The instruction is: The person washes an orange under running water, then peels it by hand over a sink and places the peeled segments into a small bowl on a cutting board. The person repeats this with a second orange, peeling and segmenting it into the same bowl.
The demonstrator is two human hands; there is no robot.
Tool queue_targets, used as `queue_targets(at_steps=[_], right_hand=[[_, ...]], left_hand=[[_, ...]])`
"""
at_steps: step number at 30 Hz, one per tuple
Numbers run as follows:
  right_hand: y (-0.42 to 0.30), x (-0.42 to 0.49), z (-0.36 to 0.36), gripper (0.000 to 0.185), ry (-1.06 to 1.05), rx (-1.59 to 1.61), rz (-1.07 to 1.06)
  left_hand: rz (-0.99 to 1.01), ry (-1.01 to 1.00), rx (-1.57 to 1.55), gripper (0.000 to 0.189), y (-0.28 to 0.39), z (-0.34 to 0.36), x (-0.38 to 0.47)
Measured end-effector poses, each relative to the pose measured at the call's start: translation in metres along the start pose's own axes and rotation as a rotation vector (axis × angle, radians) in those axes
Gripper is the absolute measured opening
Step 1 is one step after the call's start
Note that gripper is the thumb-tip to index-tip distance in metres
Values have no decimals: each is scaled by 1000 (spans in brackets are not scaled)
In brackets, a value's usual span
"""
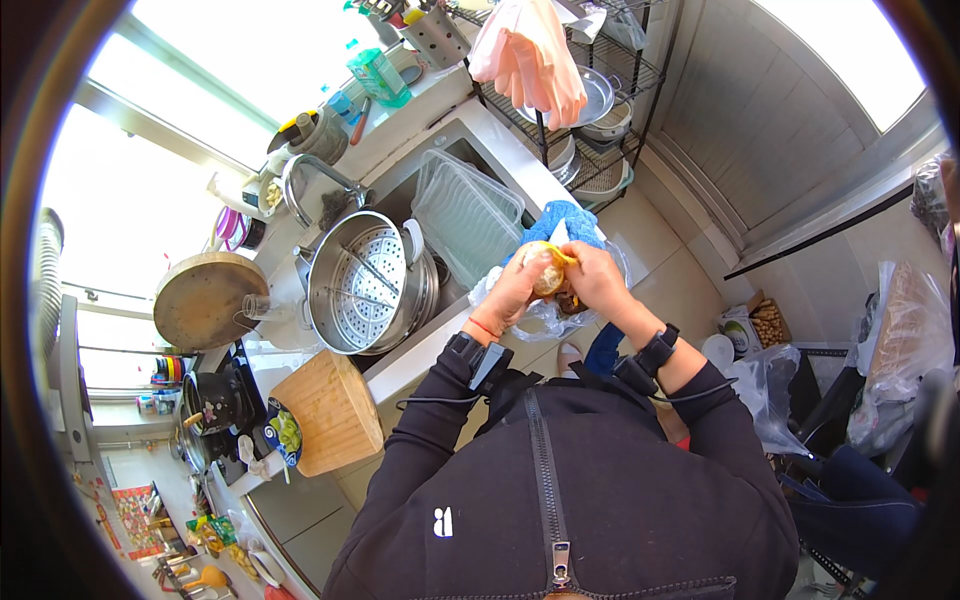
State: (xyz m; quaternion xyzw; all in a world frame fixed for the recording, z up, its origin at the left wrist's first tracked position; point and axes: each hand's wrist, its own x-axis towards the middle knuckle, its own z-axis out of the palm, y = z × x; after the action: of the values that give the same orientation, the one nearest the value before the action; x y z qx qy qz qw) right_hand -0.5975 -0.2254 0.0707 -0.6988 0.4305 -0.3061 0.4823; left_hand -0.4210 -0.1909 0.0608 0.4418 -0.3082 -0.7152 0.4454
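My left hand [511, 291] holds a partly peeled citrus fruit [545, 279], its pale inner pith facing up on one side. My right hand [598, 276] pinches a strip of yellow peel [561, 255] at the fruit's upper edge. The strip still joins the fruit. Just beneath both hands hangs a clear plastic bag [551, 324] with dark and orange scraps inside, partly hidden by my fingers. A blue cloth [562, 219] lies right behind the bag, at the counter's edge.
The sink holds a clear ribbed plastic bin [469, 217] and a steel steamer pot [358, 281]. A wooden cutting board [330, 412] rests on the counter to the left. Pink rubber gloves [529, 56] hang before a wire rack [645, 90]. Bagged goods [900, 352] stand at the right.
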Motion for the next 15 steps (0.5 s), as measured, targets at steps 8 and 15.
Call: queue_targets(at_steps=[8, 15], right_hand=[[6, 5, -18, 43, -186, 140, 1], [4, 7, -9, 15, 106, -148, -311]], left_hand=[[19, 52, 6, 34, -1, 0, 3], [24, 8, 46, 40, -7, 4, 6]])
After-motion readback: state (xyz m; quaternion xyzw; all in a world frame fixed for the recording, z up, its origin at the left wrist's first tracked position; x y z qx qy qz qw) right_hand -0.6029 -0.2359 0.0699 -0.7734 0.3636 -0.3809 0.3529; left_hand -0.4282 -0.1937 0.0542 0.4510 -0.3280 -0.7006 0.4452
